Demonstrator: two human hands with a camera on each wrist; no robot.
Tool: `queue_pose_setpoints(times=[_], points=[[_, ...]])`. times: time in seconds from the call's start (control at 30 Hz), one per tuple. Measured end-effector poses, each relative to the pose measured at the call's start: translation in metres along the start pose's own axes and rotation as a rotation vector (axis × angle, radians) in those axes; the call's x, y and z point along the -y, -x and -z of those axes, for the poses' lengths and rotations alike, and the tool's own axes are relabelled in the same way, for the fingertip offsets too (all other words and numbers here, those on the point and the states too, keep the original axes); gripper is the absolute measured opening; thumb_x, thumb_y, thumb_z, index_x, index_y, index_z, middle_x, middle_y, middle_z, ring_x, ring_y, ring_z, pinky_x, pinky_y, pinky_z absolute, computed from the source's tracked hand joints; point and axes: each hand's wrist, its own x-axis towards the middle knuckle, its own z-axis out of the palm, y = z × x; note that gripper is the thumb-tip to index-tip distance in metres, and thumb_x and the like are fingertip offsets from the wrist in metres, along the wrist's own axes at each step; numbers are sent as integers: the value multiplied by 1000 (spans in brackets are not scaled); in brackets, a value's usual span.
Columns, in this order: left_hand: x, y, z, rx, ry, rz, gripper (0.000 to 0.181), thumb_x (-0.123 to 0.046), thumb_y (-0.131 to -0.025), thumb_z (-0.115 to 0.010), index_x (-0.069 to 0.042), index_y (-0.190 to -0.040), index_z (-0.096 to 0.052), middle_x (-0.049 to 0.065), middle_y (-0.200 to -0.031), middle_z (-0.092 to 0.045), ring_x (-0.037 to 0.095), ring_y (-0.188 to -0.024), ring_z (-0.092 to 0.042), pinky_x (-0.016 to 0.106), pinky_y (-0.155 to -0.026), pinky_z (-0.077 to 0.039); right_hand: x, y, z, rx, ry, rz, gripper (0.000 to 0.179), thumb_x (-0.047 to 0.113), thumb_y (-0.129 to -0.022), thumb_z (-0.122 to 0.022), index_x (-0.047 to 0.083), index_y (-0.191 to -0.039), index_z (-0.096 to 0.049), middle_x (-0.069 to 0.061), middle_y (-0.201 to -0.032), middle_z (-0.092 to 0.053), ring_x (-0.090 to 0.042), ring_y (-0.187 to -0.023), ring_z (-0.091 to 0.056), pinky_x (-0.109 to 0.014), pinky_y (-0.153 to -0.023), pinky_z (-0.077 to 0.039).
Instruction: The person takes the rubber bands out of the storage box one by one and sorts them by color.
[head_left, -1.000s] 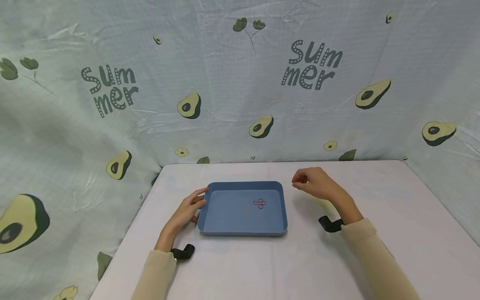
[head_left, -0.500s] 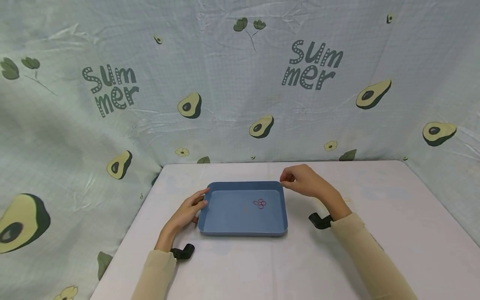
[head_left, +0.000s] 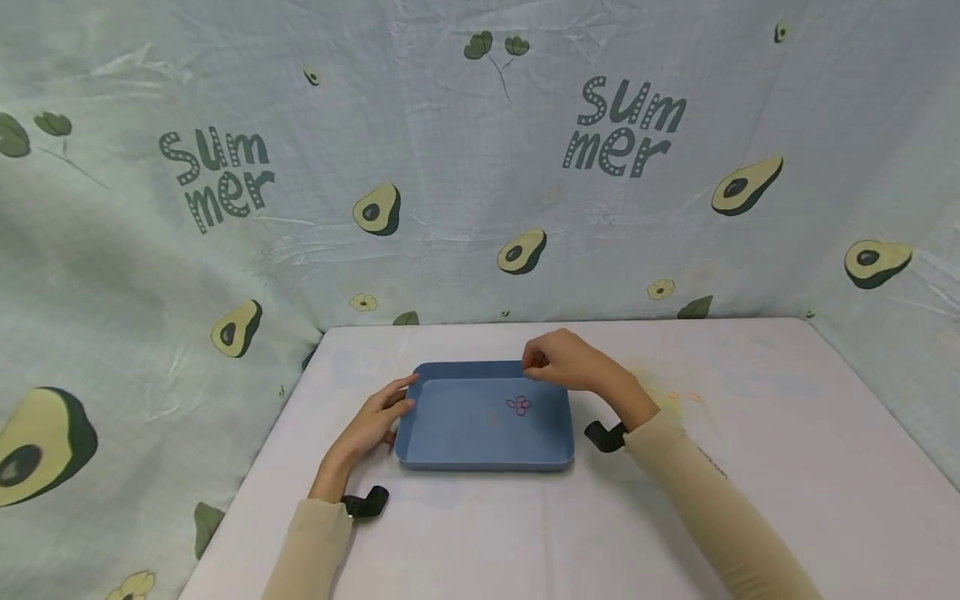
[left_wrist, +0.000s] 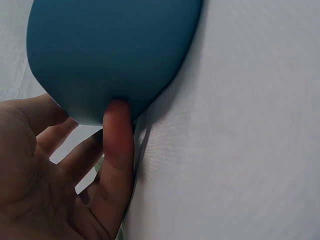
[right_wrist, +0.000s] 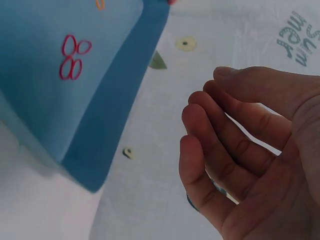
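A shallow blue tray (head_left: 450,433) lies on the table. My left hand (head_left: 371,421) holds its left side, fingertips at the rim; in the left wrist view the thumb (left_wrist: 118,135) presses the outer wall. Over the tray's far right edge is my right hand (head_left: 566,358), fingers curled and thumb close to the index finger. Its palm (right_wrist: 270,200) faces the right wrist camera; whether something small sits at the fingertips cannot be seen. Inside the tray are several small red loops (head_left: 518,406), like rubber bands, and a faint orange loop (head_left: 492,419).
To the right of the tray, small orange loops (head_left: 695,397) lie on the white table cover (head_left: 480,542) beside the right forearm. A cloth printed with avocados (head_left: 450,125) hangs behind the table and along both sides.
My right hand has moved left, from beside the tray to over its far right edge, uncovering the orange loops on the table. The left hand and tray stay in place.
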Motion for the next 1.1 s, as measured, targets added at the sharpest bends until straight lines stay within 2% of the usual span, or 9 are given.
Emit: queue_pose_setpoints(times=[0.2, 0.4, 0.6, 0.83, 1.1], points=[[0, -1, 1, -9, 8, 9, 53, -20, -109, -51, -23, -161, -39, 25, -166, -33, 48, -145, -43, 38, -66, -58, 8, -21, -15, 93, 14, 25, 8, 14, -96, -71, 9, -99, -76, 1, -91, -74, -11, -83, -65, -31, -80, -56], [-2, -2, 2, -4, -7, -1, 54, -22, -109, -52, -22, -161, -39, 27, -165, -32, 48, -143, -45, 35, -64, -56, 7, -39, -31, 171, -38, 43, 9, 13, -94, -73, 8, -99, -79, 3, -90, -74, -10, -81, -65, -29, -78, -55], [-3, -1, 3, -8, 4, -3, 54, -21, -109, -52, -20, -161, -39, 27, -165, -33, 48, -143, -45, 35, -62, -56, 7, -56, -45, 248, -13, 47, 7, 13, -94, -74, 9, -97, -80, 2, -90, -74, -9, -78, -63, -29, -78, -55], [-4, 1, 1, -20, 3, -4, 54, -21, -108, -53, -20, -160, -40, 27, -165, -34, 49, -143, -45, 36, -60, -54, 8, -61, -58, 306, -12, 18, 5, 8, -93, -75, 11, -94, -78, -1, -92, -74, -13, -68, -60, -27, -63, -51], [-3, 0, 1, -26, 3, -9, 54, -22, -108, -53, -20, -160, -40, 28, -164, -34, 49, -142, -45, 37, -60, -55, 8, -62, -67, 305, 3, -35, 15, -1, -91, -74, 14, -93, -79, -6, -100, -77, -15, -65, -62, -29, -56, -50]])
